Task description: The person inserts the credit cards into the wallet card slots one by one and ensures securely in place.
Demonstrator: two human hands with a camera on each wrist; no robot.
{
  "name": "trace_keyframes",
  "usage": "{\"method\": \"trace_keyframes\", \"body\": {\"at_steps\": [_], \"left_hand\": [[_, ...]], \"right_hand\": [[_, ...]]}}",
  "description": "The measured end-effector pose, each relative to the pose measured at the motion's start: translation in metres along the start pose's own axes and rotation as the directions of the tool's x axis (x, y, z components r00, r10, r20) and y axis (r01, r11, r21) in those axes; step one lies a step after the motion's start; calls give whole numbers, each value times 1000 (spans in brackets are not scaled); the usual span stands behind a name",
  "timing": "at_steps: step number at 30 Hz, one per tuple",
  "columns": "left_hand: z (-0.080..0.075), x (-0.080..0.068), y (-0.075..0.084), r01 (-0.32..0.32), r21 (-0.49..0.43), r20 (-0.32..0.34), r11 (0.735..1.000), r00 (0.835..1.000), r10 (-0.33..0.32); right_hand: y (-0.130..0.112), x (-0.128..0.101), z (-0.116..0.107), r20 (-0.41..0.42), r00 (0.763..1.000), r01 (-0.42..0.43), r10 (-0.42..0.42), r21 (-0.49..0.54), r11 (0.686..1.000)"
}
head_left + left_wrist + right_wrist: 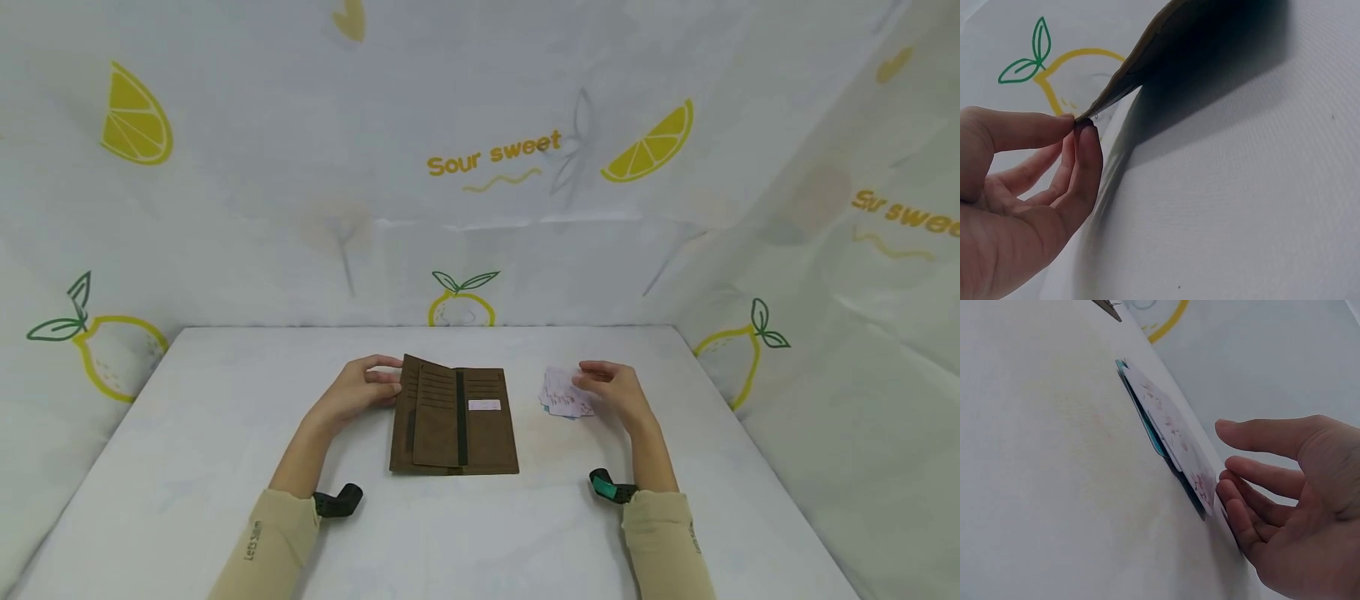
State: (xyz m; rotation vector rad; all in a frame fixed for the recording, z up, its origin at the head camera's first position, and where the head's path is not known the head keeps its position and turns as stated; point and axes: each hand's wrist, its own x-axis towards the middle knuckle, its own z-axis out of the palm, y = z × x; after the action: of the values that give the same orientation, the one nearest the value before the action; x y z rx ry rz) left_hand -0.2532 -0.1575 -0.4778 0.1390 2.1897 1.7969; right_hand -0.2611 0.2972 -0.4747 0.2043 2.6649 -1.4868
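A brown wallet (435,425) lies spread on the white table, with rows of card slots and a pale card (484,405) tucked into its right half. At its left edge my left hand (351,398) pinches the cover between thumb and fingers; in the left wrist view that cover (1129,69) is lifted off the table. To the right of the wallet is a small fanned stack of cards (564,393), pink-patterned on top with a blue-green one beneath. My right hand (1297,487) is beside the stack's right end, thumb apart from the fingers, nothing between them.
Both wrists wear black camera mounts, the left mount (339,501) and the right mount (612,487). Behind the table (450,542) hangs a white cloth (270,167) printed with lemons. It also runs along the sides.
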Motion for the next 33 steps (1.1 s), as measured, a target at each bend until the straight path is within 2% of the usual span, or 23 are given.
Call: {"method": "trace_keyframes", "body": {"at_steps": [10, 16, 25, 33], "left_hand": [[-3, -5, -2, 36, -89, 30, 995, 999, -33], [-4, -3, -3, 38, -107, 37, 994, 999, -34], [-3, -3, 0, 39, -117, 32, 992, 999, -36], [-2, -1, 4, 28, -109, 39, 994, 999, -24]], "right_hand": [[6, 0, 5, 29, 999, 25, -21, -169, 985], [4, -1, 6, 11, 999, 46, -44, -209, 977], [7, 0, -1, -5, 997, 73, -74, -117, 990], [5, 3, -3, -42, 999, 29, -27, 63, 998]]}}
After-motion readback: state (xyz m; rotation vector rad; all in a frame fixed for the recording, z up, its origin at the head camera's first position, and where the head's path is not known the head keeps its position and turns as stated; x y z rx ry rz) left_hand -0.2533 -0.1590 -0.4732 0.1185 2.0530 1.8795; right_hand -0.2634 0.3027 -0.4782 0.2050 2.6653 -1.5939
